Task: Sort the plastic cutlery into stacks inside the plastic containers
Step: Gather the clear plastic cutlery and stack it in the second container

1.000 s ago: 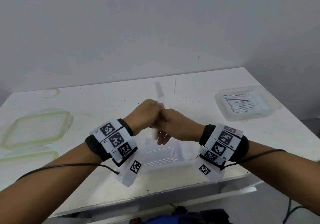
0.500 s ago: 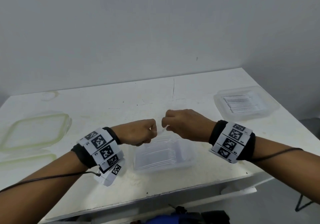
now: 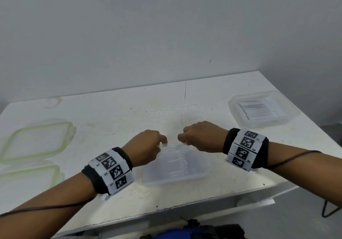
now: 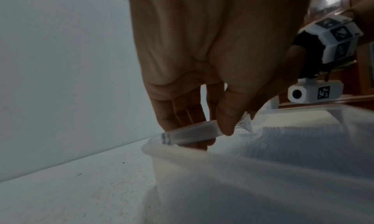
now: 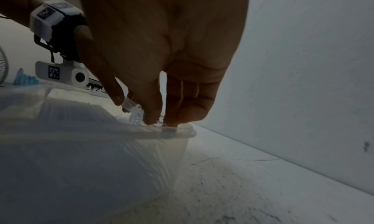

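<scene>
No word, brand or number is legible. The wristbands (image 3: 111, 170) (image 3: 245, 150) and the wrist cameras (image 4: 315, 93) (image 5: 60, 72) carry only black-and-white square code markers; tiny characters beside them are too small to read.

The near container (image 3: 192, 176) and its cutlery (image 3: 177, 163) are clear and colourless. The far-right container (image 3: 288, 120) holds white cutlery. Pale green rims edge the left lids (image 3: 61, 142). Both wristbands (image 3: 246, 150) are black with black-and-white square markers.
</scene>
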Tool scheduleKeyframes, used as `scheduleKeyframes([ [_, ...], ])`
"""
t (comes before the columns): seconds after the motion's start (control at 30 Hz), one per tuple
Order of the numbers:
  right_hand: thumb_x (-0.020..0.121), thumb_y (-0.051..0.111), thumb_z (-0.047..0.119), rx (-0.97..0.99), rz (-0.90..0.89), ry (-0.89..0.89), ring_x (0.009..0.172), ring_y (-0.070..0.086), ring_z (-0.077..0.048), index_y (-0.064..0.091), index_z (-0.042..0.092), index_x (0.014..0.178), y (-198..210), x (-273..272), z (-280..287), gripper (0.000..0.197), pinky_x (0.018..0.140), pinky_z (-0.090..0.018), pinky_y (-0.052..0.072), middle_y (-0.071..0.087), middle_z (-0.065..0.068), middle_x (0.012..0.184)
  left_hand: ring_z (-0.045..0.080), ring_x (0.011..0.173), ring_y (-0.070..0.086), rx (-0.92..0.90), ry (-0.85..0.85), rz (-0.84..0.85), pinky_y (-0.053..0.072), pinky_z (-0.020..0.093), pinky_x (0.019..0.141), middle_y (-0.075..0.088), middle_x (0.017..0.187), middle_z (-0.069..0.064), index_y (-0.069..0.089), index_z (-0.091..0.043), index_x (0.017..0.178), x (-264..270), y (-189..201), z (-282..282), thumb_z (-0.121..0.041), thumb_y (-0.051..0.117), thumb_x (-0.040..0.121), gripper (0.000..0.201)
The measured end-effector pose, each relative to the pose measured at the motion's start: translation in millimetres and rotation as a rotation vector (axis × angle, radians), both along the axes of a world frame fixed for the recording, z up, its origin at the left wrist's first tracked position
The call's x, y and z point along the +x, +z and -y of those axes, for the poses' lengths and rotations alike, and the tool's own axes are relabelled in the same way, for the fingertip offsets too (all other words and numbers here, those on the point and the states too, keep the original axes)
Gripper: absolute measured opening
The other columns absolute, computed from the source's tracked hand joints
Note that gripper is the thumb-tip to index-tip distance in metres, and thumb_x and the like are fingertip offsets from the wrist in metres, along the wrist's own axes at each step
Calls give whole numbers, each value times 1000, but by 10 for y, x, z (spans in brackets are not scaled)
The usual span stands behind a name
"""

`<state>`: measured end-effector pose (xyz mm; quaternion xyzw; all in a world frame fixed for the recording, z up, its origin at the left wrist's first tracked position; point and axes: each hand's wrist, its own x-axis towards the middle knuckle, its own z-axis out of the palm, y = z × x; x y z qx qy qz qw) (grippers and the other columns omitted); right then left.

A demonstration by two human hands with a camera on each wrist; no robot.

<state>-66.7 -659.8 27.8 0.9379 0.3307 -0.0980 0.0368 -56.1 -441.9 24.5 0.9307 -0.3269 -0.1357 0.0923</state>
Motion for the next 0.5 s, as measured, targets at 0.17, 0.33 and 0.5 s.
scheduleKeyframes([
  [0.17, 94, 45, 2, -76, 22, -29, 67, 43, -21, 58, 13, 104, 28, -34, 56, 20, 48, -24, 20, 61, -5, 92, 19, 106, 56, 25, -12, 28, 36, 20, 77, 60, 113, -1, 60, -23, 129, -15, -119, -39, -16, 50, 96, 34],
  [0.33, 92, 46, -2, -102, 60, -41, 74, 55, -22, 61, 10, 99, -48, -81, 58, 21, 46, -24, 19, 60, -5, 87, 18, 112, 55, 79, -11, 82, 34, 20, 76, 59, 122, -2, 55, -23, 132, -13, -165, -63, -15, 48, 97, 37],
  [0.5, 85, 59, -4, -38, 90, -72, 58, 45, -21, 61, 9, 85, -99, -121, 50, 13, 43, -21, 11, 54, -5, 69, 20, 99, 58, 80, -4, 147, 34, 23, 69, 60, 116, -1, 54, -20, 126, -40, -172, -65, -11, 46, 95, 33],
])
